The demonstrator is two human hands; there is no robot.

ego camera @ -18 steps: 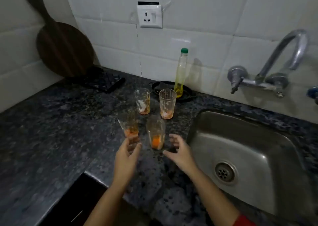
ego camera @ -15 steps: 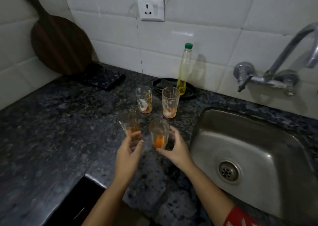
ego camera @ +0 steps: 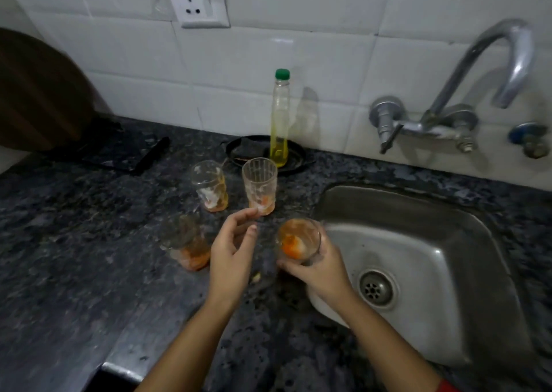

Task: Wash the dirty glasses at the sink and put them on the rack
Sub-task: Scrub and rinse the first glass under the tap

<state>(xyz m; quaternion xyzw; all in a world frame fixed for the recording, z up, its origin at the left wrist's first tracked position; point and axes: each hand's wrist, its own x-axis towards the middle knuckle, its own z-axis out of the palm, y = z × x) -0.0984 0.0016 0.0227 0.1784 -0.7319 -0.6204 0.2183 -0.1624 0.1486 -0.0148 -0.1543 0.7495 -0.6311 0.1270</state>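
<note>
Whereas a moment ago four soiled glasses stood grouped on the dark speckled granite bench, three stand there now: a clear tumbler with orange residue nearest the front edge, and two more behind it. Left hand hovers open, holding nothing. Right hand grips the fourth orange-stained glass, lifted and tilted at the steel sink's left rim. Washing appears about to begin. No rack visible. No legible writing or brands observed.
</note>
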